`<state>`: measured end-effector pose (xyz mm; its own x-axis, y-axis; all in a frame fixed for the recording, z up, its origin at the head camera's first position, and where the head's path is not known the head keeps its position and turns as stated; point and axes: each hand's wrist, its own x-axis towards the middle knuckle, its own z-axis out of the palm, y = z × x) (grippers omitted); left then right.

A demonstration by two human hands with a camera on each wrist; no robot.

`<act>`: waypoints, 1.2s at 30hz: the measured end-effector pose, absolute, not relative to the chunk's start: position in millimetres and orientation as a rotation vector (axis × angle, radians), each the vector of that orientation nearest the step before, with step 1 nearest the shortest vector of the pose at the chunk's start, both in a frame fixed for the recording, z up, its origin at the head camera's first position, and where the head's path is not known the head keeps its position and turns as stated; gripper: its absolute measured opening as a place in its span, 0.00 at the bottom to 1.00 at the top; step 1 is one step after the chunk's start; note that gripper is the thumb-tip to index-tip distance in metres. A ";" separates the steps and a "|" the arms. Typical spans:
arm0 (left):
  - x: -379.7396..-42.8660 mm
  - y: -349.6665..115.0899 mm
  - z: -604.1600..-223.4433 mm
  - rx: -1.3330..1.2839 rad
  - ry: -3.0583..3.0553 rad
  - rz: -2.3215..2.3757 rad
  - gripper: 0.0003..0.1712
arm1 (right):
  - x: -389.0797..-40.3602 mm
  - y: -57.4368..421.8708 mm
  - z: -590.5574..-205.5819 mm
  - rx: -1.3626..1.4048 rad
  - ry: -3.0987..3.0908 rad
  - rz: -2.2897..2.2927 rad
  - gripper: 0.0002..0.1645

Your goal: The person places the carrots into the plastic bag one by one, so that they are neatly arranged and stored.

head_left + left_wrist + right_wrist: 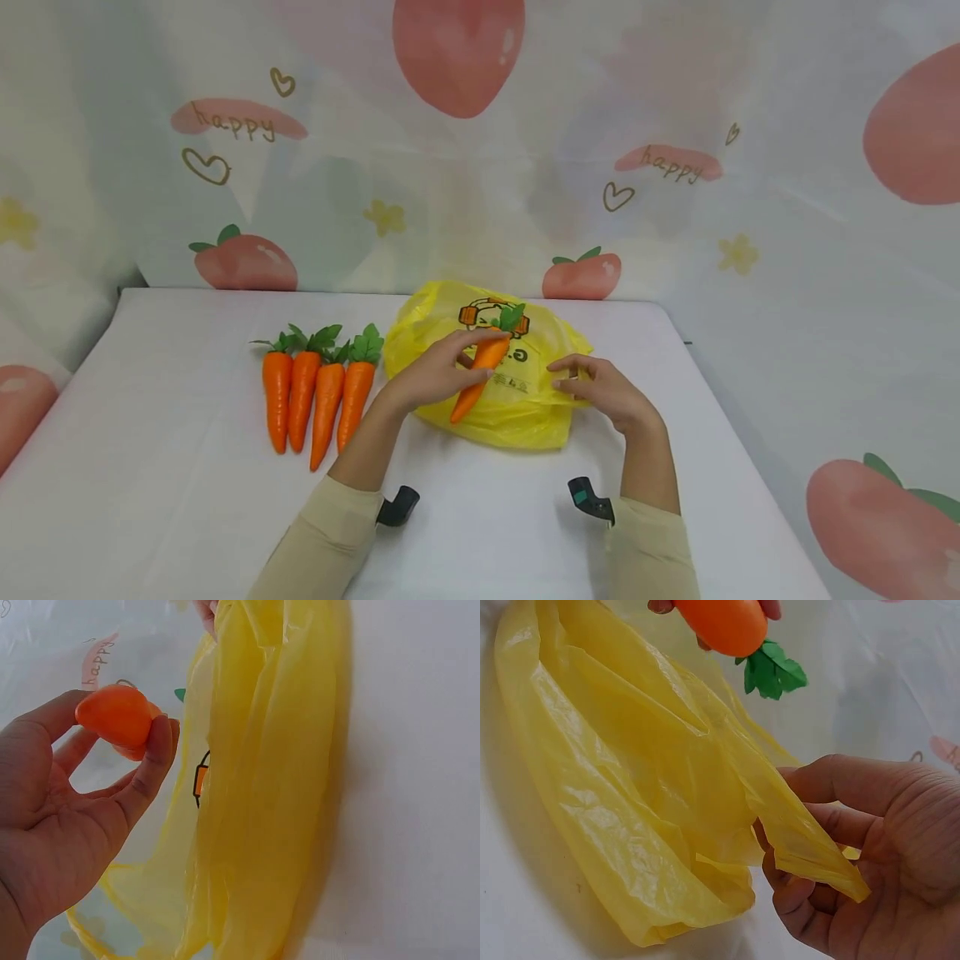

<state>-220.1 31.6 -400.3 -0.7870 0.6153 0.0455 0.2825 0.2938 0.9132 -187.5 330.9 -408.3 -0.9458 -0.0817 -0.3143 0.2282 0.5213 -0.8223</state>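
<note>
Yellow and crinkled, a bag point(528, 412) lies below the carrot point(491, 352) our left hand point(437, 372) pinches. Our right hand point(611, 392) grips the bag's edge.

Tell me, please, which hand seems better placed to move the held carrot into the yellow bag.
Probably the left hand: its fingers and thumb grip the carrot close to the yellow bag, while the right hand is occupied holding the bag.

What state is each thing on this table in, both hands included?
Held carrot: up in the air, tilted, leafy
Four other carrots: lying side by side, leafy
Yellow plastic bag: wrinkled, mouth apparently open
Left hand: holding the held carrot
Right hand: holding the yellow plastic bag's edge
</note>
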 end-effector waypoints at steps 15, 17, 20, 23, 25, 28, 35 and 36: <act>-246.2 64.6 -412.9 0.727 2.138 1.509 0.29 | -190.5 328.9 -411.1 0.122 2.438 -1.396 0.22; -247.8 67.9 -413.5 0.725 2.132 1.507 0.29 | -189.8 329.0 -410.6 0.117 2.445 -1.390 0.22; -250.6 72.7 -415.4 0.702 2.119 1.504 0.29 | -188.8 329.7 -410.1 0.117 2.447 -1.391 0.22; -253.2 77.1 -417.3 0.677 2.110 1.501 0.29 | -188.0 330.2 -410.0 0.125 2.443 -1.394 0.21; -254.1 80.3 -417.9 0.653 2.115 1.508 0.29 | -188.1 329.8 -410.0 0.127 2.442 -1.393 0.21; -256.3 87.0 -420.2 0.611 2.133 1.545 0.29 | -188.6 329.2 -410.2 0.117 2.443 -1.388 0.21; -261.7 105.0 -426.3 0.581 2.197 1.543 0.29 | -189.8 328.8 -412.4 0.087 2.445 -1.396 0.22; -262.3 106.8 -427.1 0.587 2.197 1.526 0.29 | -189.7 328.6 -412.7 0.079 2.444 -1.396 0.22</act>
